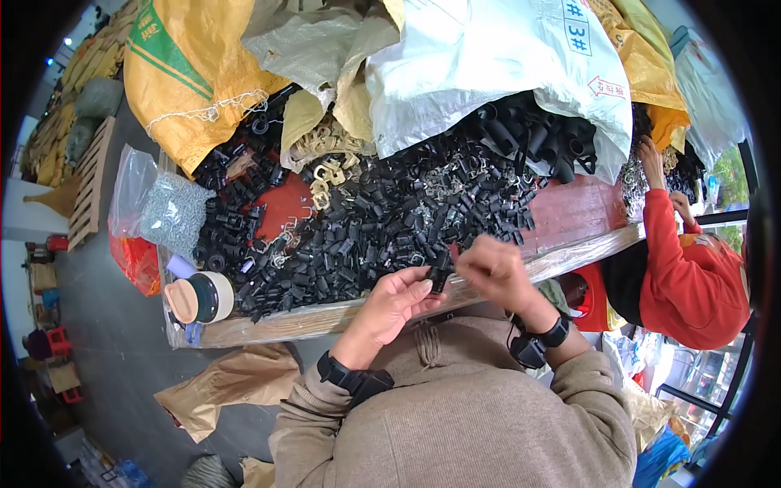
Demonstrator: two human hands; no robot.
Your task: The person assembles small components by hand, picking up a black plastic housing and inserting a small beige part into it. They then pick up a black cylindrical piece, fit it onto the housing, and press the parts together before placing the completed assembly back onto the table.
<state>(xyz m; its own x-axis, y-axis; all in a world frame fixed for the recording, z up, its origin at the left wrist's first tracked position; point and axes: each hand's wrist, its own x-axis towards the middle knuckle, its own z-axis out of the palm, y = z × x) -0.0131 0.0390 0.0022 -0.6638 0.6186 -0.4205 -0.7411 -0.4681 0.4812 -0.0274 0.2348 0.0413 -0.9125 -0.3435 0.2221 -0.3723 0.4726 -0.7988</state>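
Closest of all is the beige sweater (480, 398) of the person at the worktop (573, 207), its lower part out of sight. Their left hand (394, 301) pinches a small black piece (439, 279) at the worktop's near edge, the fingertips covering some of it. Just beside it, the right hand (498, 272) has its fingers curled in; I can't tell whether they hold anything tiny. From these hands, toward twelve o'clock, a white sack (488, 69) lies open, black tubes (500, 134) at its mouth, the rest hidden inside. Near eleven, a greyish sack (309, 45) gapes over pale rings (329, 169). Toward ten slumps a yellow sack (175, 69), its top cut off. Between nine and ten, a clear bag (173, 213) bulges with small silvery pieces, too fine to make out.
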